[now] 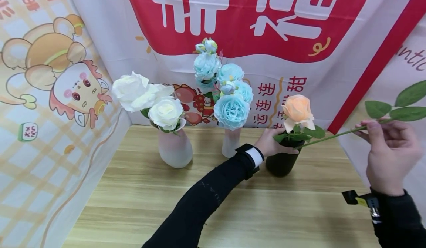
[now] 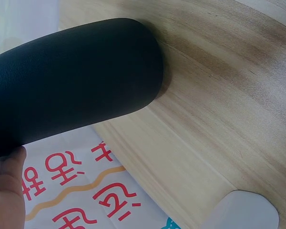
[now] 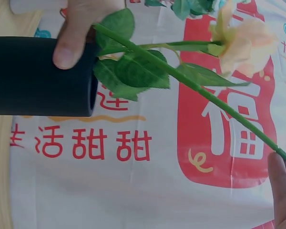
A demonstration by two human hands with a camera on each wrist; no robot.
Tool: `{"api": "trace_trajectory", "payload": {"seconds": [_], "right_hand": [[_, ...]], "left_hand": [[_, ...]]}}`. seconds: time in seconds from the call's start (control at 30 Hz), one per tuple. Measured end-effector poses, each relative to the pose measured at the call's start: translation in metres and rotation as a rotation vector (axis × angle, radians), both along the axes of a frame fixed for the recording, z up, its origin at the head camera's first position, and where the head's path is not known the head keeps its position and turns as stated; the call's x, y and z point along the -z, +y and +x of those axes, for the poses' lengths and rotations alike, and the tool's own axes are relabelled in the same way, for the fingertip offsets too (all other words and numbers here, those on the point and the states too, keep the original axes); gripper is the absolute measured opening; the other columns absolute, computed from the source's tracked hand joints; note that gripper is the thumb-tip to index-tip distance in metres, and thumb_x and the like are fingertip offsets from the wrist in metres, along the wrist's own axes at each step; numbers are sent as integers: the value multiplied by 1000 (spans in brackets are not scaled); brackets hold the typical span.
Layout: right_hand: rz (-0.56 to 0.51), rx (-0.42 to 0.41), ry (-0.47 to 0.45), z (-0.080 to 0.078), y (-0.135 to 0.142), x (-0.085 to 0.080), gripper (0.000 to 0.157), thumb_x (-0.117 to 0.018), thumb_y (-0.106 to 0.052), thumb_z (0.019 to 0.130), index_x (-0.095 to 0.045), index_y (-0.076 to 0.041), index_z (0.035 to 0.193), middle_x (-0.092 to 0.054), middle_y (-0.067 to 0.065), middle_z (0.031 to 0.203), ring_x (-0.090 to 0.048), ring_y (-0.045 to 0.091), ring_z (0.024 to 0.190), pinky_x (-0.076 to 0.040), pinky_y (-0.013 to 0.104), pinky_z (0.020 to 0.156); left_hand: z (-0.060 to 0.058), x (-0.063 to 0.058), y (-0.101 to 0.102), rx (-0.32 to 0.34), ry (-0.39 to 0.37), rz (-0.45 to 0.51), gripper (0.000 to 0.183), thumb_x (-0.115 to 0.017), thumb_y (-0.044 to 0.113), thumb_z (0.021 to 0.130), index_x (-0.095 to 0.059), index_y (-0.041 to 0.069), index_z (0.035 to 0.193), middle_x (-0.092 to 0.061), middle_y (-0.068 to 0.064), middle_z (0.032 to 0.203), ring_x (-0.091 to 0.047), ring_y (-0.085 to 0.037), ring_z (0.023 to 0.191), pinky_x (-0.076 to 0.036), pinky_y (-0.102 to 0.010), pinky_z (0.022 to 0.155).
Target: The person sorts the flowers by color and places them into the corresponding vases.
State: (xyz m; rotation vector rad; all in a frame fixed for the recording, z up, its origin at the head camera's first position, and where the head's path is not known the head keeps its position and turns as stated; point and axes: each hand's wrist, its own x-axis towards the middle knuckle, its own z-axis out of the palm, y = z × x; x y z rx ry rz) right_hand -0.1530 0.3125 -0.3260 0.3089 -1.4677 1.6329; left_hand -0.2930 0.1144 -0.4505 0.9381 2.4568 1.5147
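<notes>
My left hand (image 1: 273, 143) grips the black vase (image 1: 281, 164) near its rim; the thumb lies across the vase in the right wrist view. A peach rose (image 1: 297, 109) with green leaves stands in that vase. At the right, my right hand (image 1: 392, 150) pinches a green stem (image 1: 336, 135) between thumb and fingers. Leaves (image 1: 411, 94) spread from the stem beyond this hand, and its upper end runs out of frame. The stem's other end is right at the vase's mouth, beside my left hand. In the left wrist view the vase (image 2: 81, 78) covers part of the fingers.
A pale vase (image 1: 175, 148) with white roses (image 1: 164, 113) stands on the wooden table (image 1: 139, 203) at the left. Between it and the black vase is a slim pale vase (image 1: 230, 144) with light blue flowers (image 1: 232, 111). A printed cloth (image 1: 299, 70) hangs behind.
</notes>
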Motion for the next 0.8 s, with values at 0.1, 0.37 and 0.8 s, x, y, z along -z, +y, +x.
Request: {"api": "trace_trajectory", "payload": {"seconds": [0.1, 0.37, 0.8], "right_hand": [[-51, -2, 25, -1, 0, -3, 27, -62, 13, 90, -56, 18, 116, -64, 30, 105, -67, 28, 90, -54, 27, 81], [19, 66, 51, -5, -12, -3, 26, -65, 15, 87, -58, 20, 112, -64, 31, 106, -67, 27, 89, -54, 27, 81], [341, 54, -80, -27, -33, 48, 19, -64, 21, 84, -64, 20, 103, -68, 21, 89, -68, 10, 80, -54, 19, 73]], "left_hand": [[1, -1, 0, 2, -4, 8, 82, -90, 42, 68, -55, 31, 141, -49, 21, 139, -41, 5, 126, -35, -20, 103], [0, -1, -2, -3, -3, -11, 85, -90, 43, 68, -52, 32, 143, -49, 20, 139, -41, 4, 126, -35, -20, 103], [-1, -3, -1, 10, 31, -45, 80, -89, 44, 70, -55, 31, 141, -47, 21, 141, -37, 4, 129, -29, -19, 106]]}}
